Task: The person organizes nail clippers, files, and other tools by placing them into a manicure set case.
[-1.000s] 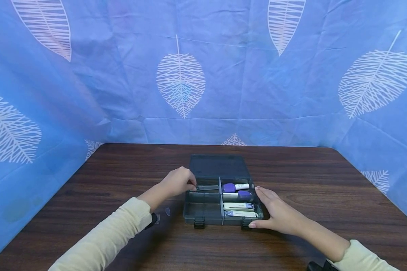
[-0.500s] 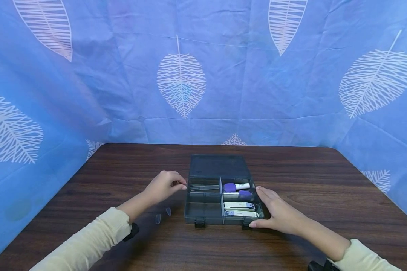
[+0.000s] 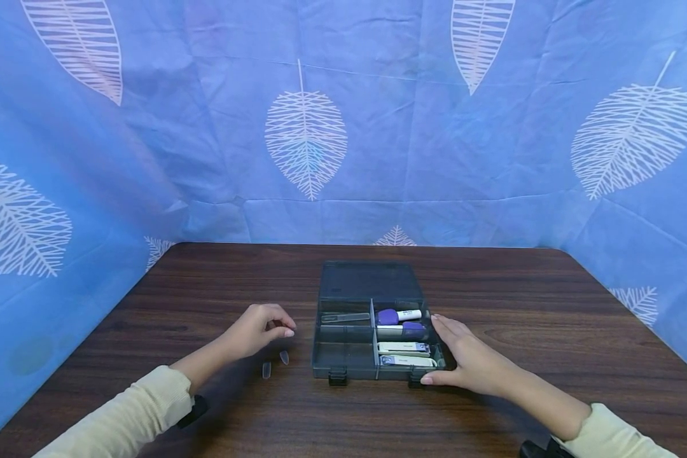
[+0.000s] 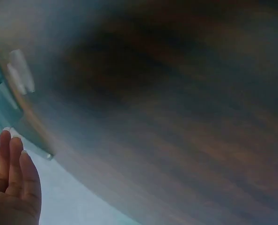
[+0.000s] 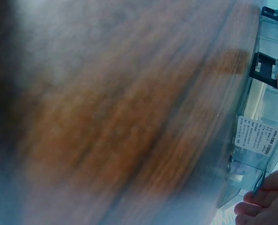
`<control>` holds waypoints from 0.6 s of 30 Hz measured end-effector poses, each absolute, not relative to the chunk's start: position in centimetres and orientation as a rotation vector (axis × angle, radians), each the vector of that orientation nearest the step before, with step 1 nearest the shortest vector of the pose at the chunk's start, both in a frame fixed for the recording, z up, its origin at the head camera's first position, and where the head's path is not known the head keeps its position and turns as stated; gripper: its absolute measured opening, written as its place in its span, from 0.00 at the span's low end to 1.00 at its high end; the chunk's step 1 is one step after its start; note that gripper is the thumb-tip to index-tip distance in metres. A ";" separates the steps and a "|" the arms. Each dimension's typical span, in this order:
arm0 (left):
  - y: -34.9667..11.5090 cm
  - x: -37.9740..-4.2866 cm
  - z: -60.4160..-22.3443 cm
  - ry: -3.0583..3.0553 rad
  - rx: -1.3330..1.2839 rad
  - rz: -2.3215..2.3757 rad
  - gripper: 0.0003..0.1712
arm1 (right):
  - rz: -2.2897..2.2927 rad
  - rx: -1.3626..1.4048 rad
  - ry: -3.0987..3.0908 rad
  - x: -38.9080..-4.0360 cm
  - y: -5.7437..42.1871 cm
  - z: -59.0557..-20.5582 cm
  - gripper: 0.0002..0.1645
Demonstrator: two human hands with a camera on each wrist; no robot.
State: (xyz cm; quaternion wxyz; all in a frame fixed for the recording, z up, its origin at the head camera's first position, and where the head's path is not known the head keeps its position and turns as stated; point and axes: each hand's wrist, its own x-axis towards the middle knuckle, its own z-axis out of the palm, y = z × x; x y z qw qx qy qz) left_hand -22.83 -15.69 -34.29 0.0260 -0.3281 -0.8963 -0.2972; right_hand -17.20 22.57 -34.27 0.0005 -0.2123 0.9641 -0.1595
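Observation:
A dark translucent compartment box (image 3: 343,372) lies with its lid (image 3: 369,280) folded back. My right hand (image 3: 472,362) holds its right end, fingers along the side and thumb at the front latch. My left hand (image 3: 257,331), loosely bent and holding nothing, hovers left of the box above the table. Below it lie two small clear oval pieces (image 3: 266,369). In the box's back left compartment rest clear thin strips (image 3: 345,317). Two purple-and-white tubes (image 3: 387,317) fill the back right one. Two white nail clippers (image 3: 403,348) lie in the front right.
The dark wood-grain table (image 3: 492,286) spreads around the box, meeting a blue leaf-patterned cloth (image 3: 378,127) at the back and sides. Black latches (image 3: 337,378) stick out from the box's front. In the right wrist view, a printed label (image 5: 258,135) shows on the box.
My left hand has drawn back leftward out of the box, leaving the clear strips in the back left compartment. The right hand and the box have stayed put.

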 end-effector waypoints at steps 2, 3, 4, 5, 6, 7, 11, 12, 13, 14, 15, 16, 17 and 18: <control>-16.1 -22.7 -34.6 -2.806 -1.017 -0.911 0.06 | -0.502 -0.670 3.030 -17.2 22.6 -34.3 0.65; -16.2 -22.6 -34.7 -2.819 -1.021 -0.903 0.06 | -0.504 -0.672 3.031 -17.2 22.6 -34.3 0.65; -16.4 -22.6 -34.8 -2.839 -1.017 -0.903 0.06 | -0.504 -0.673 3.032 -17.2 22.6 -34.3 0.65; -16.5 -22.5 -35.0 -2.855 -1.018 -0.899 0.06 | -0.505 -0.674 3.033 -17.2 22.6 -34.4 0.65; -16.6 -22.5 -35.1 -2.861 -1.027 -0.892 0.06 | -0.505 -0.676 3.034 -17.2 22.6 -34.4 0.65; -16.7 -22.5 -35.2 -2.869 -1.040 -0.889 0.06 | -0.506 -0.677 3.034 -17.2 22.7 -34.4 0.65; -17.0 -22.5 -35.5 -2.881 -1.092 -0.884 0.06 | -0.505 -0.676 3.033 -17.2 22.7 -34.4 0.65; -17.0 -22.4 -35.5 -2.885 -1.101 -0.888 0.06 | -0.506 -0.673 3.031 -17.2 22.7 -34.4 0.65; -17.1 -22.4 -35.6 -2.889 -1.108 -0.898 0.06 | -0.509 -0.672 3.027 -17.2 22.7 -34.4 0.65; -17.1 -22.4 -35.7 -2.892 -1.112 -0.905 0.06 | -0.508 -0.670 3.024 -17.2 22.7 -34.3 0.65; -17.1 -22.4 -35.7 -2.895 -1.116 -0.918 0.06 | -0.509 -0.668 3.021 -17.3 22.7 -34.3 0.65; -17.2 -22.4 -35.7 -2.902 -1.114 -0.934 0.06 | -0.509 -0.668 3.019 -17.3 22.7 -34.3 0.65; -17.2 -22.4 -35.7 -2.905 -1.117 -0.947 0.06 | -0.509 -0.666 3.016 -17.3 22.7 -34.3 0.66; -17.2 -22.3 -35.8 -2.905 -1.120 -0.955 0.06 | -0.510 -0.666 3.014 -17.3 22.7 -34.3 0.66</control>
